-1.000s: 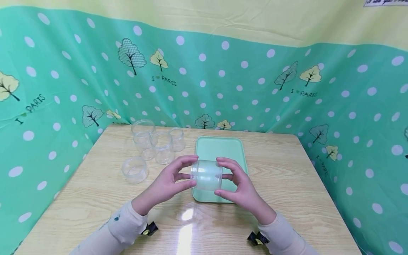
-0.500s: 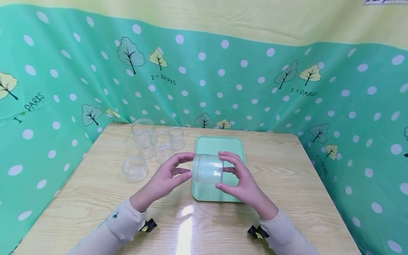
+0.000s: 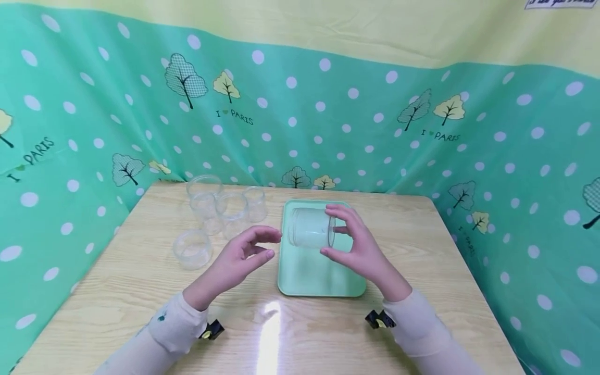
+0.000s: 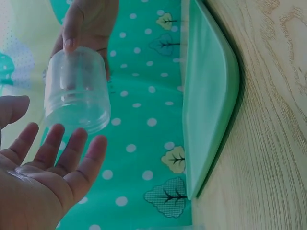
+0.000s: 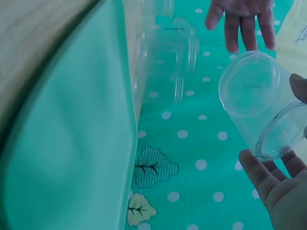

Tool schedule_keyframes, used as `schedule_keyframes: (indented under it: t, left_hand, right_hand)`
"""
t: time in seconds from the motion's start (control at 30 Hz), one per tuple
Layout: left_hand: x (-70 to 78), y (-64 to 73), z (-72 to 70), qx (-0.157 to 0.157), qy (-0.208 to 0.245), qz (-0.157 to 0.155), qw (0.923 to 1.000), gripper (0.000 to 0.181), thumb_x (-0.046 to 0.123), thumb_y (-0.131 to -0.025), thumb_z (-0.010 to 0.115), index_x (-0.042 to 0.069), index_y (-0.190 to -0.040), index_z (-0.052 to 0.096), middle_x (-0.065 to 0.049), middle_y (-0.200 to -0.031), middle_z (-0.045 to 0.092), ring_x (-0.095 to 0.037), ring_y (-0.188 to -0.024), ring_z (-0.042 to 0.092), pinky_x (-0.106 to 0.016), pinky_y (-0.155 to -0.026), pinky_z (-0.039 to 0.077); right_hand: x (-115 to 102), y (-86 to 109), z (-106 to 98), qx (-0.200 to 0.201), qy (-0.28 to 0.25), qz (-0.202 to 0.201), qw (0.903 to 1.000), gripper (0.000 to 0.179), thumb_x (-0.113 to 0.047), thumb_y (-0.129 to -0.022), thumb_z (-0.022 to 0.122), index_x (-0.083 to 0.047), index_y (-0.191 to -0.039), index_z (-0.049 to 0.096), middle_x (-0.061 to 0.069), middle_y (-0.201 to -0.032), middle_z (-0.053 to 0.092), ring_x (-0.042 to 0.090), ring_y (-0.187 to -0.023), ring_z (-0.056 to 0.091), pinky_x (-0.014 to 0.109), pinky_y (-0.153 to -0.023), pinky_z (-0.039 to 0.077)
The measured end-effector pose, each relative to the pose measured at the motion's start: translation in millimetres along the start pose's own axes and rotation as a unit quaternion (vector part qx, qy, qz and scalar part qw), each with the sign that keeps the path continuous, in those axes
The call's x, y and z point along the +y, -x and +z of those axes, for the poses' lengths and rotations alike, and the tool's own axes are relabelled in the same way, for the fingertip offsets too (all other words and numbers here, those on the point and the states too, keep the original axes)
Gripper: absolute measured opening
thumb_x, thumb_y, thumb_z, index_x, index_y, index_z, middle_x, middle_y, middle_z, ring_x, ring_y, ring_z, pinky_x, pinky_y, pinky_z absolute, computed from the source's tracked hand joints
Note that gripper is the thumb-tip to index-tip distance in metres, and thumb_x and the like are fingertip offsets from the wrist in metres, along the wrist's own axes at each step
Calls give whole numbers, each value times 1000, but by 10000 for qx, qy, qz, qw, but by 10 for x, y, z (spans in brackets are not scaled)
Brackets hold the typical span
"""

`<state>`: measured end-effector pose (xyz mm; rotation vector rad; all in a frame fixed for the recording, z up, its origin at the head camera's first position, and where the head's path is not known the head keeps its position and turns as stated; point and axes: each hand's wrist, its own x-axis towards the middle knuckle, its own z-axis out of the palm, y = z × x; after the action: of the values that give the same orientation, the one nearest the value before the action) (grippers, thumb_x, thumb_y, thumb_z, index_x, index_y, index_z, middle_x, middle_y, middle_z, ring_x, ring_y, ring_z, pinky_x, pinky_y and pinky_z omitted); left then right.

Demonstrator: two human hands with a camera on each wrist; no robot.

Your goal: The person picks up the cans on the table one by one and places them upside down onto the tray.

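A clear plastic jar (image 3: 311, 228) lies sideways in the air over the green tray (image 3: 323, 276), its threaded mouth toward the left. My right hand (image 3: 363, 250) grips the jar's base end between thumb and fingers. My left hand (image 3: 239, 260) is apart from the jar, just left of its mouth, with fingers loosely bent and nothing held. In the left wrist view the left hand's fingers (image 4: 79, 153) spread below the jar mouth. From the right wrist view, the right fingers (image 5: 261, 177) press around the base rim, and the jar looks see-through with nothing inside.
Several clear jars (image 3: 232, 208) stand grouped at the back left of the wooden table (image 3: 117, 291). A short wide jar (image 3: 192, 250) is nearer, left of the left hand. A green patterned curtain (image 3: 300, 104) surrounds the table at the back and sides.
The left hand has let go of the jar and drawn slightly left. The right hand has carried the jar up and away, farther over the tray.
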<state>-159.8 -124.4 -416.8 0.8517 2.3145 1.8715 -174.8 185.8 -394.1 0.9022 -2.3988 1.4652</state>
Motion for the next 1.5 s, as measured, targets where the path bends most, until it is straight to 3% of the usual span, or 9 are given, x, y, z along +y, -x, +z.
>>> schedule_keyframes:
  t: [0.2, 0.4, 0.57, 0.7, 0.97, 1.23, 1.5]
  left_hand:
    - [-6, -7, -6, -45, -180, 96, 9998, 31, 11, -100, 67, 16, -130, 62, -6, -126, 67, -22, -120, 63, -32, -94, 57]
    - [-14, -2, 0, 11, -324, 165, 9993, 29, 11, -100, 68, 16, -128, 63, 1, -122, 68, -21, -117, 65, -33, -93, 57]
    - [5, -3, 3, -16, -380, 184, 9991, 27, 12, -100, 68, 17, -126, 64, 0, -121, 68, -20, -116, 65, -33, -93, 57]
    - [27, 2, 6, -76, -476, 159, 9987, 25, 13, -100, 68, 17, -124, 65, -2, -121, 69, -21, -115, 65, -34, -93, 58]
    - [36, 3, 3, 88, -681, 141, 9975, 22, 14, -100, 69, 20, -120, 67, -5, -117, 71, -22, -110, 68, -34, -92, 58]
    - [14, -3, 26, -339, -863, 248, 9954, 19, 19, -100, 69, 16, -119, 68, 1, -119, 70, -15, -110, 67, -34, -93, 58]
    - [-8, 7, 44, -676, -1119, 267, 9911, 17, 23, -101, 68, 25, -117, 68, 11, -114, 70, -21, -110, 68, -35, -93, 58]
  right_hand:
    - [35, -175, -147, -163, 479, 146, 9986, 80, -10, -83, 87, -16, -151, 46, 2, -154, 42, 24, -138, 47, 45, -102, 55]
    - [22, -334, -289, -665, 1103, 341, 9911, 78, -16, -84, 86, -19, -151, 46, 2, -153, 42, 24, -138, 46, 46, -100, 55]
    - [23, -483, -371, -831, 1380, 454, 9859, 77, -20, -85, 86, -22, -151, 46, 4, -155, 40, 26, -140, 44, 49, -100, 54]
    - [25, -607, -408, -906, 1649, 700, 9796, 76, -23, -85, 86, -25, -150, 47, 4, -156, 40, 28, -143, 42, 50, -105, 51]
    - [67, -848, -467, -1274, 2108, 852, 9654, 75, -23, -84, 86, -21, -149, 50, 4, -151, 47, 26, -138, 46, 51, -111, 46]
    - [134, -1029, -493, -1541, 2509, 1261, 9473, 74, -23, -83, 86, -22, -149, 51, 6, -155, 44, 29, -141, 45, 53, -112, 45]
    - [261, -1191, -531, -1841, 2610, 1635, 9334, 73, -19, -85, 84, -21, -150, 51, 8, -156, 43, 31, -143, 41, 56, -113, 44]
